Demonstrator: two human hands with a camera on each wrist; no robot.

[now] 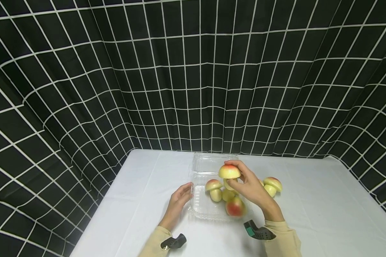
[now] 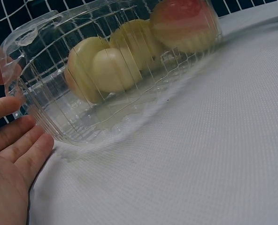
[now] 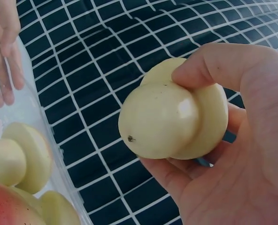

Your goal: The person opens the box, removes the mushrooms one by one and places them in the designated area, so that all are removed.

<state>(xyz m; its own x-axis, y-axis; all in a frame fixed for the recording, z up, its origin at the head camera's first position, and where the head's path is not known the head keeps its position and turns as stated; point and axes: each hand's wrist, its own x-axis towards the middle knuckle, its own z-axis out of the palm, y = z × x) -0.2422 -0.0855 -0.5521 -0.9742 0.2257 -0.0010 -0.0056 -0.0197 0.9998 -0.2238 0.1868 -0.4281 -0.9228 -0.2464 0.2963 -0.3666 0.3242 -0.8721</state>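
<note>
My right hand (image 1: pixel 249 184) grips a mushroom-shaped piece (image 1: pixel 229 172) with a red-yellow cap and pale stem, held above a clear plastic clamshell container (image 1: pixel 199 211). In the right wrist view, the thumb presses near its stem (image 3: pixel 158 122) while the fingers curl under the cap. Fairly straight, my left hand's fingers (image 2: pixel 33 150) touch the container's left wall, the left hand (image 1: pixel 177 203) resting beside it. Inside the container, a mushroom piece (image 1: pixel 216 194) leans on its side, next to a yellow one (image 1: pixel 227 195) and a red-capped one (image 1: pixel 235 207).
Right of the container, another mushroom piece (image 1: pixel 272 186) lies on the white tablecloth (image 1: pixel 312 200), with a bit of yellow showing behind my right hand. The container's raised lid (image 1: pixel 209 165) is folded back toward the black gridded curtain (image 1: pixel 212 89).
</note>
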